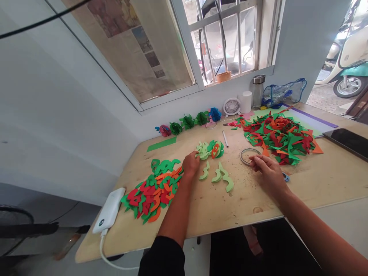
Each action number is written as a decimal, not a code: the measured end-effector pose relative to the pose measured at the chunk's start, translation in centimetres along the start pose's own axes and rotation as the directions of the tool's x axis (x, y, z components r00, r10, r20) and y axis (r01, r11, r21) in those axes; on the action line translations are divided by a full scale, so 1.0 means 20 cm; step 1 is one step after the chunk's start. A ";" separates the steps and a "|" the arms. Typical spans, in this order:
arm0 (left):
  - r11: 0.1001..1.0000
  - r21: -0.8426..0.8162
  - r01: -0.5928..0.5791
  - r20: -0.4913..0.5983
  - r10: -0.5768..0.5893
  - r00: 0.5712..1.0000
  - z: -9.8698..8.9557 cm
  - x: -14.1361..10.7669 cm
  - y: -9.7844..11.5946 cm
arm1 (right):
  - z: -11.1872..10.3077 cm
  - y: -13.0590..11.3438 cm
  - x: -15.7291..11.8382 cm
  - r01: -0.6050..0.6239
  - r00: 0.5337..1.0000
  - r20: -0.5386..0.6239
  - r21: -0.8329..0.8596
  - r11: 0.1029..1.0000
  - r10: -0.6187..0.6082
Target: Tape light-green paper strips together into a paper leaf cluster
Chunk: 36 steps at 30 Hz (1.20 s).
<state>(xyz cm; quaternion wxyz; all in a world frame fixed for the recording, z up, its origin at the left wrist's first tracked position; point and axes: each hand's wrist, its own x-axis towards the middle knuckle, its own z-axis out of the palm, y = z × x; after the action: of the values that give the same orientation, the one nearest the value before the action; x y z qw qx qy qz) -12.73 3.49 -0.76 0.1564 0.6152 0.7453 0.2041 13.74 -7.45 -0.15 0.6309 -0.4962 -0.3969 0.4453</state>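
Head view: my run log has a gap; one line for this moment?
left hand: at light-green pieces, grip unclear | right hand: at grey ring, grip unclear | pen: on table | paper scraps: table's right

Legible texts, labels, brands, numbers and signs: none. White power bank [115, 201], on the table's left end: small round dark panel [101, 222] near the cable end, bearing pale marks too small to read. Brown paper covering [169, 38] on the window pane: one large printed picture [113, 15] and a descending row of smaller prints [142, 38], any lettering on them too blurred to make out.
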 end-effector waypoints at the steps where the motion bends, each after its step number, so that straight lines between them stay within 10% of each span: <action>1: 1.000 0.028 -0.013 0.003 0.013 1.000 0.01 0.00 0.00 | 0.00 0.00 0.00 -0.002 1.000 0.002 0.002 1.000 0.002; 13: 0.981 0.108 -0.160 -0.020 0.163 0.986 -0.04 -0.16 0.02 | 0.01 0.01 0.01 0.036 0.999 0.009 -0.079 0.996 -0.035; 19: 0.906 -0.015 -0.424 0.270 0.412 0.870 -0.03 -0.36 0.09 | 0.03 0.01 -0.01 0.067 0.995 0.089 -0.152 0.986 -0.054; 30: 0.872 0.310 -0.378 0.137 0.353 0.926 0.02 -0.46 0.14 | -0.03 0.01 0.03 0.229 0.918 -0.304 -0.115 0.967 -0.253; 36: 0.892 0.292 -0.346 0.064 0.343 0.937 0.02 -0.49 0.17 | -0.19 0.02 0.05 0.179 0.939 -0.134 -0.596 0.782 -0.317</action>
<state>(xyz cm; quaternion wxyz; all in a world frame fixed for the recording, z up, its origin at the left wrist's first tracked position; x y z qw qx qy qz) -7.69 -5.45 0.45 0.0268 0.7549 0.6459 0.1103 17.46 -7.50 -1.31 0.5454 -0.6539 -0.5001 0.1574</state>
